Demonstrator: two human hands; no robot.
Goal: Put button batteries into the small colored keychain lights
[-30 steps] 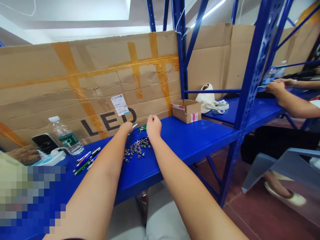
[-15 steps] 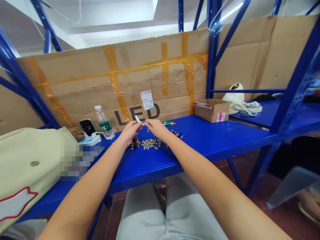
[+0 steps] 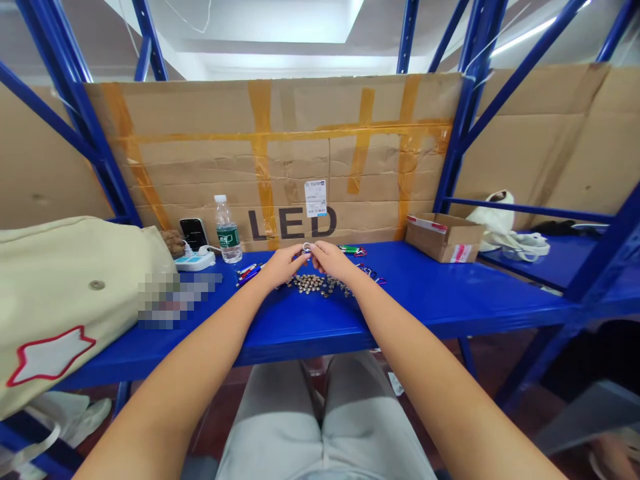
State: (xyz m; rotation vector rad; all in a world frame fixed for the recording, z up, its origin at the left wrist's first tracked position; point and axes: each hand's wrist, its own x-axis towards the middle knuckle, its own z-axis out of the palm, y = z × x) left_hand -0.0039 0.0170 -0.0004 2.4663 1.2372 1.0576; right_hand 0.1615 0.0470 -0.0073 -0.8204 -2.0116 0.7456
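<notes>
My left hand [image 3: 285, 264] and my right hand [image 3: 330, 259] meet above the blue table, fingers pinched together. Between their fingertips shows a small silver metal piece [image 3: 307, 247] with a ring-like outline; the fingers cover much of it. Just below the hands lies a pile of small round metal discs [image 3: 307, 285], like button cells. Left of my left hand are several slim red, blue and silver tubes [image 3: 248, 274]. Beyond my right hand lie a green tube [image 3: 349, 250] and several coloured clips, like carabiners [image 3: 373, 274].
A water bottle [image 3: 228, 233], a phone [image 3: 194, 233] and a white power strip [image 3: 196, 260] stand at the back left. A cream bag [image 3: 85, 287] covers the left end. An open cardboard box [image 3: 443, 238] sits right, before a blue post. Taped cardboard [image 3: 200, 167] walls the back.
My view has turned leftward and levelled. The hands have drawn together; the silver tube that stuck up from my left hand now shows only as a ring-like outline between the fingertips.
</notes>
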